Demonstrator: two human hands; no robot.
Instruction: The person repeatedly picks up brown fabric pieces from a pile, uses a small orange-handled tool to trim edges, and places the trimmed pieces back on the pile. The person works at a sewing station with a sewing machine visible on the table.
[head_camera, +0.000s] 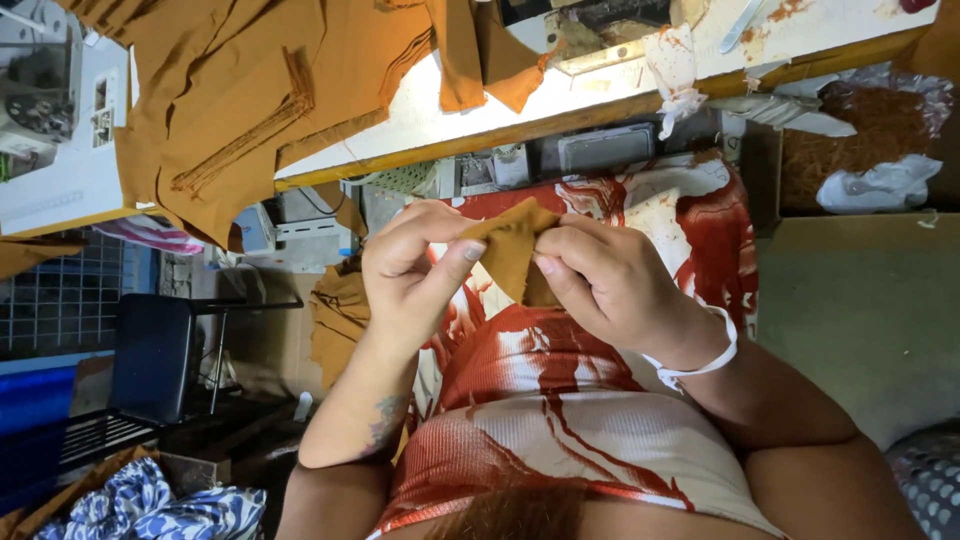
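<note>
Now: left hand (405, 270) and right hand (605, 285) both pinch a small brown fabric piece (512, 250), each grip closed on it | piece held over the lap (red-and-white garment (560, 400)) | more brown cloth (260, 100) drapes the counter (520, 120) above

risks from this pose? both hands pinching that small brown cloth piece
1. The cloth piece is held only by fingertips of the left hand and right hand, over the lap; it might slip and drop.
2. The brown fabric hangs over the table edge and could slide off.
</note>
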